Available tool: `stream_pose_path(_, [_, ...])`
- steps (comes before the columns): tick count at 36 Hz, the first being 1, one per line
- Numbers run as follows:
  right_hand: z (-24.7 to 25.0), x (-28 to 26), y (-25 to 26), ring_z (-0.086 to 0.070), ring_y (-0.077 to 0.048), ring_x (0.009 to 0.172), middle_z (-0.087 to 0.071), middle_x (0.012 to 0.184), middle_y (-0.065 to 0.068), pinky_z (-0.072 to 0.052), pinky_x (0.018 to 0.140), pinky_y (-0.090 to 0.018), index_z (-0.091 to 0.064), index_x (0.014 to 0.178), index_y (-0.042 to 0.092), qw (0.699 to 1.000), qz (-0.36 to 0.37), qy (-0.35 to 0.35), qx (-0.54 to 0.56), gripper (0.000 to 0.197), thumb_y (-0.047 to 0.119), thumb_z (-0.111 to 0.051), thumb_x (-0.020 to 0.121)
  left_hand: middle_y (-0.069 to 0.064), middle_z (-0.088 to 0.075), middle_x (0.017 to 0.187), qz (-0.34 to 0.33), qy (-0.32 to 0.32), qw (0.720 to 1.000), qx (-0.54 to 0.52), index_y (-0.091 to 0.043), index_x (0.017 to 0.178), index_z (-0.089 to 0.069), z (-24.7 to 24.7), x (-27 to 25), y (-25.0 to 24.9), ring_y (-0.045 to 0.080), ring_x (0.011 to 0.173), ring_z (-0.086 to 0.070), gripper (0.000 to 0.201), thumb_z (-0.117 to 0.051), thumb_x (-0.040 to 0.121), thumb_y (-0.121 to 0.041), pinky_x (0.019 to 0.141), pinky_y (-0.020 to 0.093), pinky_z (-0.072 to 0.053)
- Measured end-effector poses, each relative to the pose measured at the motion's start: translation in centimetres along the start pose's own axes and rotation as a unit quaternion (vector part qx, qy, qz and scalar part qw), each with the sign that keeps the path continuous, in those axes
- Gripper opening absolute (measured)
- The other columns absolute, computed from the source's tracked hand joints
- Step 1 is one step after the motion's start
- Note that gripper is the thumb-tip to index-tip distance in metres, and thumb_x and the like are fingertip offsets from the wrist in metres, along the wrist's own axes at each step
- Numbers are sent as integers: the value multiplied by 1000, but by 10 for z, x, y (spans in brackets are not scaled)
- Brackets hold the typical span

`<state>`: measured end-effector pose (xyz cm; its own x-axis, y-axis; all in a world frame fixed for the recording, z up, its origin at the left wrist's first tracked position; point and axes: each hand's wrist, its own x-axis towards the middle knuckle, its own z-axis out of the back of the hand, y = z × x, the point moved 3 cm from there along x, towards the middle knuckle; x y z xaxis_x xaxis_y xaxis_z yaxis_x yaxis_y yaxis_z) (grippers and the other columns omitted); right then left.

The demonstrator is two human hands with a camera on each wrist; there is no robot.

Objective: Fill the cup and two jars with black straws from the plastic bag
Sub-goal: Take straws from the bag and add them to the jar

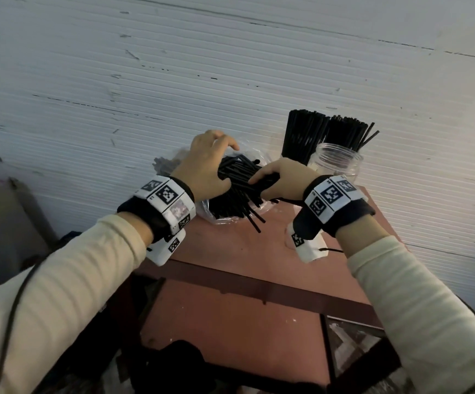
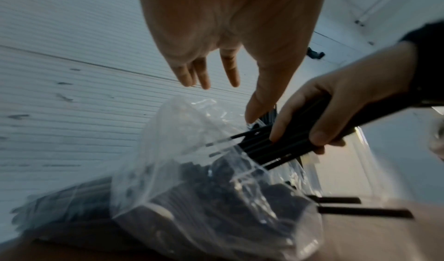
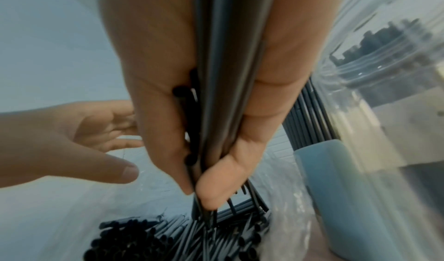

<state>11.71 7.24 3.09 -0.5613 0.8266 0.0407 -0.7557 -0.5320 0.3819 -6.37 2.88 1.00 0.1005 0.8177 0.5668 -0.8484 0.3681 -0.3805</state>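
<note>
Right hand point(image 1: 283, 179) clenched on a straw bundle point(image 2: 288, 147) above the plastic bag point(image 2: 192, 170), left hand point(image 2: 230, 37) released; loose straws may catch the bag mouth and spill beside the empty jar point(image 1: 338, 163).

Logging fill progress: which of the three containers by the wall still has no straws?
The clear jar nearest the right hand, in front. The container behind it and the one to its left are packed with upright black straws.
</note>
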Motion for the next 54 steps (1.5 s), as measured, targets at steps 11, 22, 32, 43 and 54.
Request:
stream_pose_path(11, [5, -35, -7, -57, -7, 72, -65, 95, 2, -51, 74, -21, -71, 113, 22, 998, 65, 4, 19, 36, 8, -71, 80, 8, -48, 138, -90, 154, 982, 59, -11, 141, -43, -50, 21, -51, 26, 129, -42, 85, -82, 66, -21, 108, 31, -30])
stream_pose_path(22, [43, -83, -31, -60, 7, 91, -61, 107, 23, -46, 89, -15, -59, 130, 33, 990, 82, -40, 109, 47, 19, -71, 86, 3, -67, 87, -62, 130, 990, 13, -13, 98, -67, -61, 36, -78, 23, 83, -63, 13, -57, 89, -16, 77, 37, -49])
stream_pose_path(32, [112, -118, -8, -62, -3, 101, -58, 120, 10, -52, 95, -33, -58, 125, 31, 914, 154, -310, 213, 35, 30, -66, 90, 7, -68, 71, 26, 37, 970, -239, -9, 83, -64, -48, 53, -119, 16, 65, -64, 36, -65, 90, -45, 65, 23, -49])
stream_pose_path(43, [81, -93, -5, -51, 8, 82, -62, 109, 1, -37, 77, -6, -58, 122, 7, 924, 148, -342, 89, 32, 3, -44, 93, 4, -73, 85, 110, 183, 880, -425, 0, 104, -68, -91, 23, -134, 13, 84, -71, 28, -77, 83, -18, 86, 27, -53])
stream_pose_path(54, [58, -85, -14, -52, -22, 115, -52, 124, -2, -43, 101, -36, -63, 121, 24, 936, 106, -335, 20, 40, 43, -65, 86, 22, -65, 118, 87, 161, 865, -468, -5, 119, -61, -82, 25, -141, 34, 113, -61, 48, -73, 72, -10, 101, 53, -48])
